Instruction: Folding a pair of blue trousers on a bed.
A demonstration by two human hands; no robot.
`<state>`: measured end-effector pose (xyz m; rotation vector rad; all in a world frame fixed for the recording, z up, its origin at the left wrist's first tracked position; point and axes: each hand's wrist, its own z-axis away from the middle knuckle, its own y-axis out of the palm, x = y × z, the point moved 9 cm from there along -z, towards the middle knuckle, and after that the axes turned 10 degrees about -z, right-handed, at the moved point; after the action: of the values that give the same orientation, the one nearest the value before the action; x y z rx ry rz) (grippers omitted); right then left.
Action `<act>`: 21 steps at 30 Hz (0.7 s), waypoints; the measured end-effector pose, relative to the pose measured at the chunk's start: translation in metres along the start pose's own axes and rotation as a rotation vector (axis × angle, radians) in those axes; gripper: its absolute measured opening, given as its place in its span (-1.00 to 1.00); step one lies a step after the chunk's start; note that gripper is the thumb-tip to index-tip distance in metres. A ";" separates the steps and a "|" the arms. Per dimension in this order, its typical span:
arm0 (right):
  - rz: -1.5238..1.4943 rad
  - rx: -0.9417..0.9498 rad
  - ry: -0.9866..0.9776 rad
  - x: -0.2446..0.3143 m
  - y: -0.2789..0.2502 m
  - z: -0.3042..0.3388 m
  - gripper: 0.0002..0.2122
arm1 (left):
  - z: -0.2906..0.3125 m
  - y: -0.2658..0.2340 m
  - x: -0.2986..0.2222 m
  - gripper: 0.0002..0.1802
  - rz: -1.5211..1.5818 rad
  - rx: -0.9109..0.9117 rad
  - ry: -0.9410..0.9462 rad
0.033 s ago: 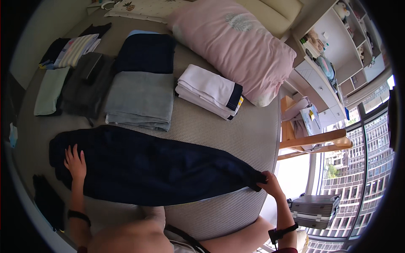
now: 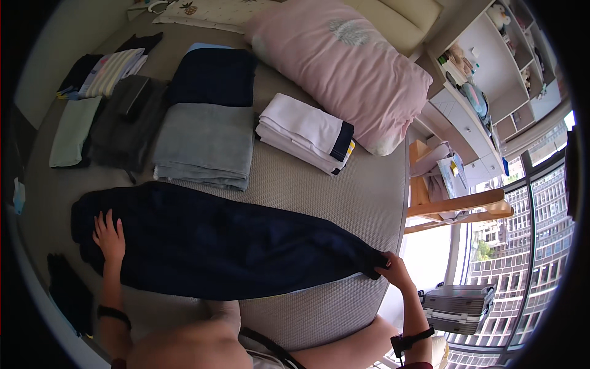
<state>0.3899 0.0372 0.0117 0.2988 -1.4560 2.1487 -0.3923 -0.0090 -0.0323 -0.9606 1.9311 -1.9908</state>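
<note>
A pair of dark navy trousers (image 2: 221, 240), folded lengthwise, stretches across the bed in front of me. The wide end lies at the left, and the legs taper toward the right. My left hand (image 2: 110, 237) rests on the wide end with its fingers spread. At the narrow end, my right hand (image 2: 394, 270) pinches the cuff near the bed's right edge. A thin pale stripe shows along the near side of the trousers.
Beyond the trousers lie folded grey cloth (image 2: 203, 144), a navy folded garment (image 2: 212, 77), white folded clothes (image 2: 304, 129) and a dark grey garment (image 2: 126, 126). A pink quilt (image 2: 350, 74) lies behind. Dark cloth (image 2: 69, 295) sits near left; a wooden chair (image 2: 458, 204) and suitcase (image 2: 458, 307) stand right.
</note>
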 end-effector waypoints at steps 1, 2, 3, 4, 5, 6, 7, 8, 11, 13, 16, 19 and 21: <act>-0.001 0.004 0.003 0.004 -0.003 0.003 -0.66 | -0.001 -0.001 0.002 -0.53 0.000 0.006 0.003; -0.074 0.032 0.013 0.008 -0.005 0.005 -0.70 | -0.001 -0.001 0.003 -0.53 0.000 0.011 0.008; -0.149 0.061 0.024 0.009 -0.005 0.005 -0.73 | -0.001 -0.002 0.005 -0.53 -0.005 0.013 0.012; -0.164 -0.003 0.002 0.000 -0.013 0.005 -0.79 | -0.001 -0.001 0.004 -0.53 0.005 0.018 0.015; -0.127 -0.028 -0.158 0.020 -0.025 0.003 -0.81 | -0.001 -0.001 0.004 -0.53 0.011 0.023 0.013; -0.079 -0.135 -0.158 0.024 -0.041 0.000 -0.76 | -0.001 -0.003 0.004 -0.53 0.007 0.024 0.021; 0.004 -0.292 -0.110 0.032 -0.061 -0.005 -0.77 | -0.001 -0.006 0.004 -0.53 0.001 0.047 0.011; 0.049 -0.484 -0.187 0.036 -0.084 -0.009 -0.79 | -0.001 -0.004 0.001 -0.53 0.004 0.074 0.007; -0.375 -0.593 0.001 0.039 -0.104 -0.046 -0.73 | -0.001 -0.002 -0.005 -0.53 -0.021 0.073 0.009; -0.777 -0.592 -0.318 0.070 -0.105 -0.058 -0.65 | 0.003 -0.004 0.004 -0.54 -0.008 0.055 -0.006; -0.601 -0.564 -0.318 0.054 -0.082 -0.069 -0.56 | 0.003 -0.001 0.000 -0.54 0.002 0.044 0.005; -0.607 -0.552 -0.058 -0.001 -0.048 -0.064 -0.68 | 0.003 -0.001 -0.003 -0.55 0.017 0.027 0.025; -0.654 -0.544 0.087 -0.036 -0.028 -0.058 -0.75 | 0.002 -0.001 -0.002 -0.55 0.020 0.029 0.030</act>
<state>0.4409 0.0869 -0.0057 0.4006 -1.5517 1.1931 -0.3894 -0.0093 -0.0319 -0.9055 1.9141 -2.0281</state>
